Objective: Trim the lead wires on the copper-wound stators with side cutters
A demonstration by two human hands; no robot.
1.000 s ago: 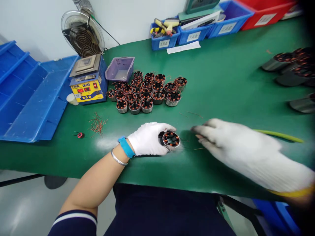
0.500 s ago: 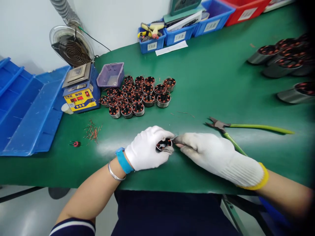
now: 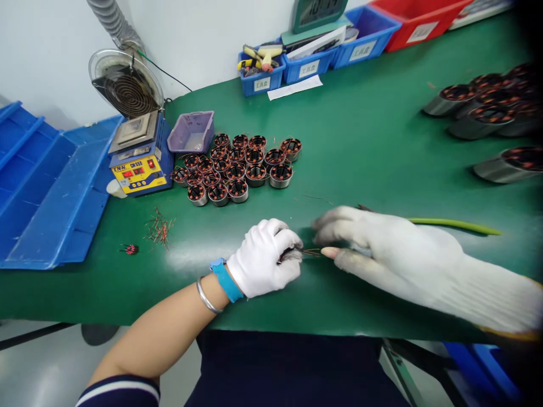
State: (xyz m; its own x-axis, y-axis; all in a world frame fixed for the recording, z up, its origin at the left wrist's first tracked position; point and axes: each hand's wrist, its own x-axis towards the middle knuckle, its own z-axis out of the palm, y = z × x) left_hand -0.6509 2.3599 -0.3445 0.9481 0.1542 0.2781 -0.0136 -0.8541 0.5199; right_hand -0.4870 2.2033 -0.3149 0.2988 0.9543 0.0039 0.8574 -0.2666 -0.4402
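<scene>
My left hand (image 3: 267, 259), in a white glove, is wrapped round a small motor stator (image 3: 285, 255), mostly covered by the fingers. Thin copper wires (image 3: 311, 252) stick out of its right side. Just right of these wires is my right hand (image 3: 373, 243), also gloved; its fingers are stretched out and apart from the thumb, and slightly blurred. The bare thumb tip lies close to the wire ends; whether it touches them I cannot tell. Beneath and behind the right hand lie cutting pliers (image 3: 456, 226), with one green handle showing and the rest largely hidden.
Several stators (image 3: 238, 190) stand grouped behind my left hand, and larger metal cylinders (image 3: 479, 121) at the right. Copper clippings (image 3: 160, 229) and a small red coil (image 3: 130, 249) lie left. A yellow-blue soldering pot (image 3: 142, 174), purple bin (image 3: 190, 131) and blue tool boxes (image 3: 262, 85) stand behind.
My right hand has opened from its pinch beside the stator and moved right, over the pliers. The left hand has turned the stator, and its wires now show pointing right.
</scene>
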